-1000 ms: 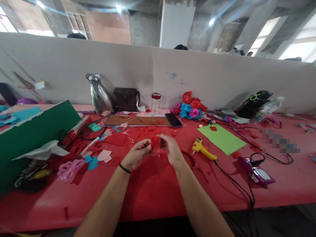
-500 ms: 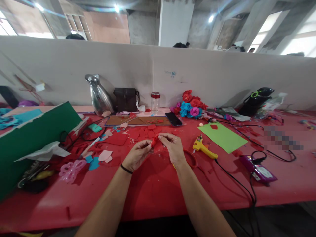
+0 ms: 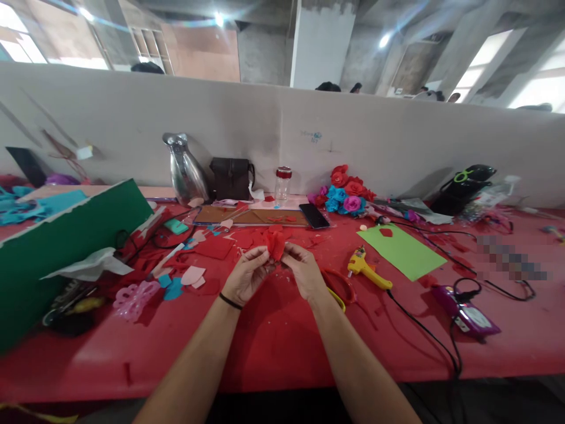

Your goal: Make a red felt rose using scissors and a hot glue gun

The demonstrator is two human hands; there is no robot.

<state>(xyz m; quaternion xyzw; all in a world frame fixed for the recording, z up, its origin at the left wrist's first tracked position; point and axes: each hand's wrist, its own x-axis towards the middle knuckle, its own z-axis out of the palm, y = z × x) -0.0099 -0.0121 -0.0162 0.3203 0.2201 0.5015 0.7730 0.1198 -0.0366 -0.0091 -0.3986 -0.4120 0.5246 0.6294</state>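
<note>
A small piece of red paper (image 3: 276, 243), folded or curled, is held upright between both hands above the red table (image 3: 273, 341). My left hand (image 3: 251, 274) pinches its left side, fingers curled beneath. On the other side my right hand (image 3: 302, 270) grips the lower right edge between thumb and fingers. Red-handled scissors (image 3: 346, 285) lie just right of my right wrist, partly hidden by it. Red paper scraps (image 3: 215, 247) are scattered behind and left of the hands.
A yellow glue gun (image 3: 369, 268) with a black cord lies at right, near a green sheet (image 3: 404, 250) and a purple power box (image 3: 468, 312). Paper flowers (image 3: 346, 191), a phone (image 3: 314, 215), a jar (image 3: 283, 184) and a metal jug (image 3: 184, 168) stand or lie behind. A green board (image 3: 75, 247) leans at left.
The red paper now shows a wider, more open shape between the fingers, where it was a narrow bunch. Both hands still hold it. The whole view has shifted slightly.
</note>
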